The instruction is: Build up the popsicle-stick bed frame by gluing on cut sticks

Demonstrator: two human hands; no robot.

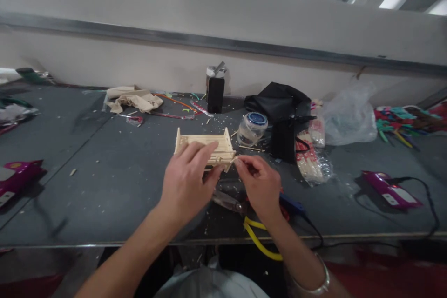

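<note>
A small pale wooden model [209, 139], built from thin sticks with upright posts at its corners, stands on the dark table in front of me. My left hand [190, 177] grips its near side, fingers over the top and thumb at the front. At the model's near right corner, my right hand [258, 181] pinches a thin pale wooden stick [231, 163] between thumb and forefinger. Below the hands lie pliers or cutters [228, 201] with yellow handles [261, 242], partly hidden by my right arm. A blue tool [292, 205] with a cable rests beyond my right wrist.
Behind the model stand a clear jar with a blue lid [252, 128] and a black box-like container [215, 93]. A black bag [279, 102], stick packets [310, 158] and a plastic bag [349, 116] are rightward. Purple devices [391, 188] flank the table; wood scraps litter it.
</note>
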